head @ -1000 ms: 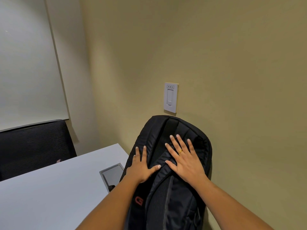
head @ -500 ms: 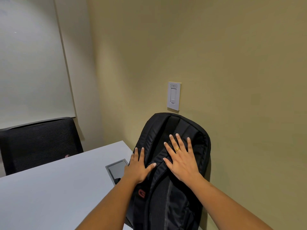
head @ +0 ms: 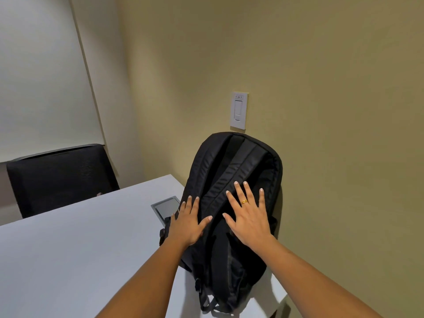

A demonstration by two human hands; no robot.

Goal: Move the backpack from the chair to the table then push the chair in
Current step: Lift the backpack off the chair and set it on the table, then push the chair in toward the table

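Observation:
A black backpack (head: 231,161) stands upright on the white table (head: 80,244), its straps facing me and its top leaning against the beige wall. My left hand (head: 189,222) lies flat on its left side, fingers spread. My right hand (head: 249,218), with a gold ring, rests flat on the right shoulder strap. Neither hand grips anything. The chair that held the backpack is out of view.
A black mesh chair (head: 62,177) stands at the table's far side. A grey flush panel (head: 166,208) is set in the tabletop just left of the backpack. A white wall switch (head: 239,110) sits above the backpack. The table's right corner is near the wall.
The view has risen and pulled back, so the backpack's bottom and the table corner now show. Both hands stay flat on the backpack, which stands a little more upright.

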